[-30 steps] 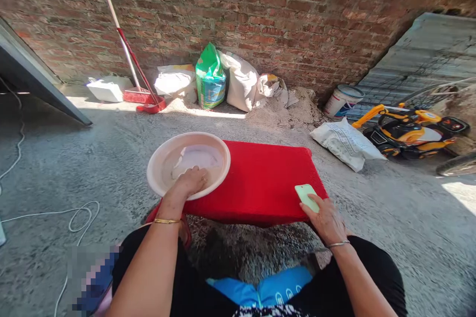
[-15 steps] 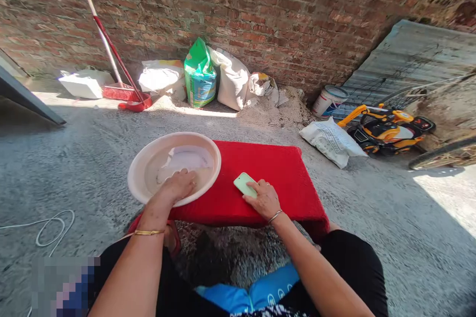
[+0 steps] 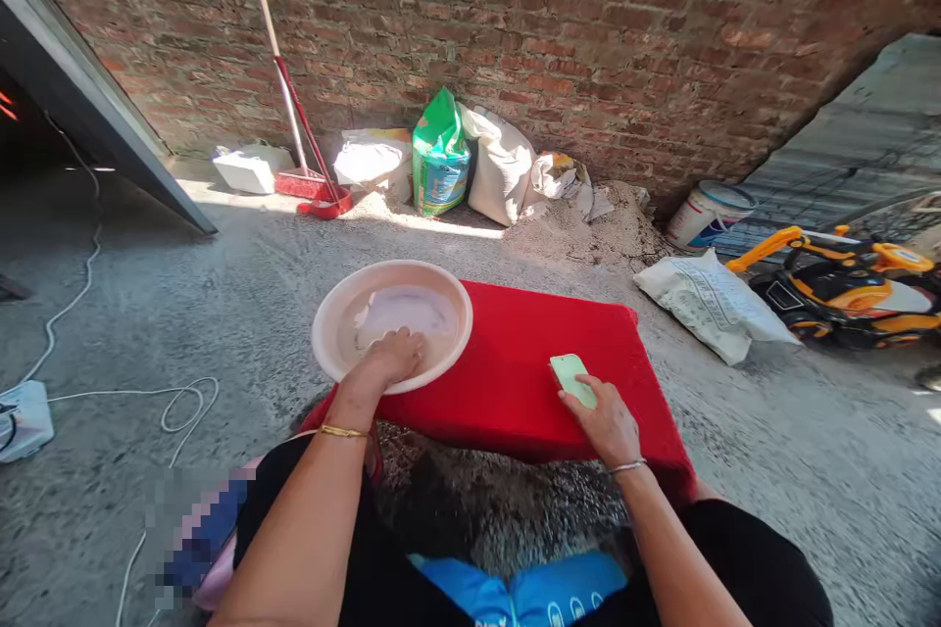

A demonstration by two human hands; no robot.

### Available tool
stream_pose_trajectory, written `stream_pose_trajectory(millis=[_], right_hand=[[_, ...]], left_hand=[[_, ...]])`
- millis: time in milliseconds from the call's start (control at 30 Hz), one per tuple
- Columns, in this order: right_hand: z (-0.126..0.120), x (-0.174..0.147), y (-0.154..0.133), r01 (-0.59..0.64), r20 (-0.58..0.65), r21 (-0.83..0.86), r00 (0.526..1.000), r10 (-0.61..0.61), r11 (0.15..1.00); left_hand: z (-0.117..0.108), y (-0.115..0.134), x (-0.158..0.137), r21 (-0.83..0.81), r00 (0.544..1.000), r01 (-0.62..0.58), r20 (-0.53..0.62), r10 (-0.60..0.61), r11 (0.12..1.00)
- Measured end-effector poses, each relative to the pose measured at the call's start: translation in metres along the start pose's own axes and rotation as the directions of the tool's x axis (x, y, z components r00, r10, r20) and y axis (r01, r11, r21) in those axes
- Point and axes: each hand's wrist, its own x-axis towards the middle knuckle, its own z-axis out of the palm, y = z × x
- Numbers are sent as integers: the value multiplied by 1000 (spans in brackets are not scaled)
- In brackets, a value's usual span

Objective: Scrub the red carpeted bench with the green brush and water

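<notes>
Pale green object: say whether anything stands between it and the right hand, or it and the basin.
Nothing visible separates the right hand from the pale green object it holds. Toward the basin, only red cloth shows between, then the basin's raised rim. The left hand is inside the basin.

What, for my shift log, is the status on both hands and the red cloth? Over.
Left hand in pink basin. Right hand gripping pale green object over red cloth. In the way: basin, on the cloth's left end.

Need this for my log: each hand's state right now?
Left hand: in the basin, grip unclear.
Right hand: closed, holding the pale green object.
</notes>
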Motion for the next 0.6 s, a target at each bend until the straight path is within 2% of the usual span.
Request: stream_pose_trajectory(millis=[133, 233, 333, 400, 467, 533, 600], right_hand=[[27, 3, -85, 244, 59, -30, 969, -242, 969], [40, 10, -134, 247, 74, -84, 968, -241, 965], [46, 17, -159, 213, 119, -112, 973, -200, 971], [45, 19, -160, 244, 153, -132, 963, -223, 961], [41, 22, -143, 241, 162, -154, 963, -216, 958], [32, 26, -112, 154, 146, -162, 981, -130, 975], [20, 31, -69, 2, 118, -149, 993, 16, 989]], left_hand=[[5, -2, 2, -12, 1000, 0, -2, 0, 1000], [6, -2, 2, -12, 1000, -17, -12, 17, 1000], [6, -1, 2, -21, 1000, -27, -15, 27, 999], [6, -1, 3, -23, 1000, -20, -12, 20, 1000], [6, -1, 4, -19, 1000, -14, -7, 14, 1000], [7, -2, 5, -17, 1000, -16, -7, 16, 1000], [7, -2, 5, -19, 1000, -25, -10, 25, 1000]])
